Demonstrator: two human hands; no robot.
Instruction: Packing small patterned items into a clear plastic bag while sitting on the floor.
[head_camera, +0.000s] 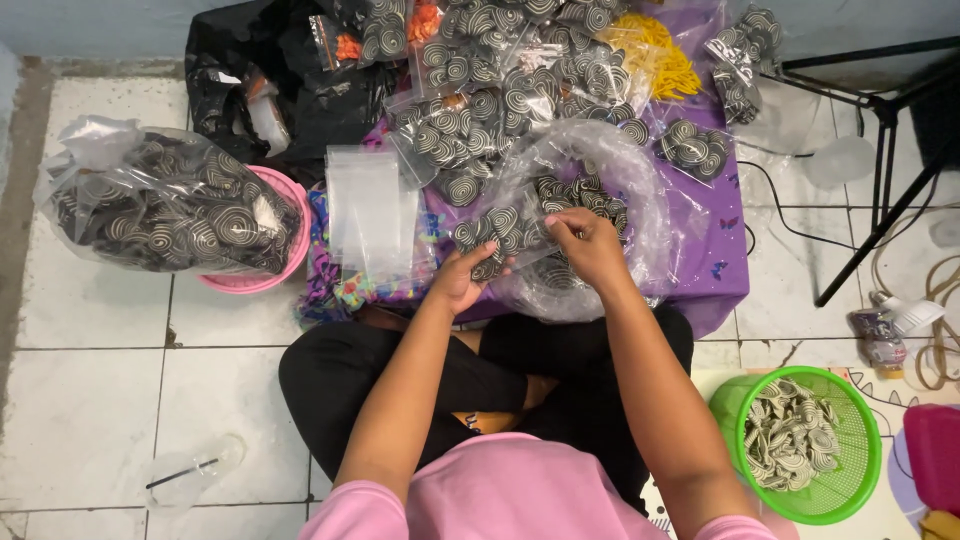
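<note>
- The left hand (462, 280) is cupping a small clear plastic packet of black-and-cream spiral discs (492, 238) from beneath, fingers curled around its lower edge.
- The right hand (585, 245) is pinching the top of that same packet, thumb and fingertips closed narrowly on the plastic.
- The packet is sitting just in front of the large clear plastic bag of loose spiral discs (600, 215), touching its near rim.
- That large open bag is resting on a purple cloth (715, 235), which is spreading under it and beyond.
- Behind the large bag, a heap of filled small packets of spiral discs (510, 90) is piling up on the cloth.
- To the left of the large bag, a stack of empty clear plastic sleeves (368, 210) is lying flat.
- Further left of the large bag, a bulky clear sack of spiral discs (165, 205) is sitting in a pink plastic basket (290, 260).
- To the right of the large bag and nearer the person, a green plastic mesh basket (850, 480) is holding pale spiral discs.
- Behind the large bag on the right, a bunch of yellow plastic pieces (655, 50) is lying on the cloth.
</note>
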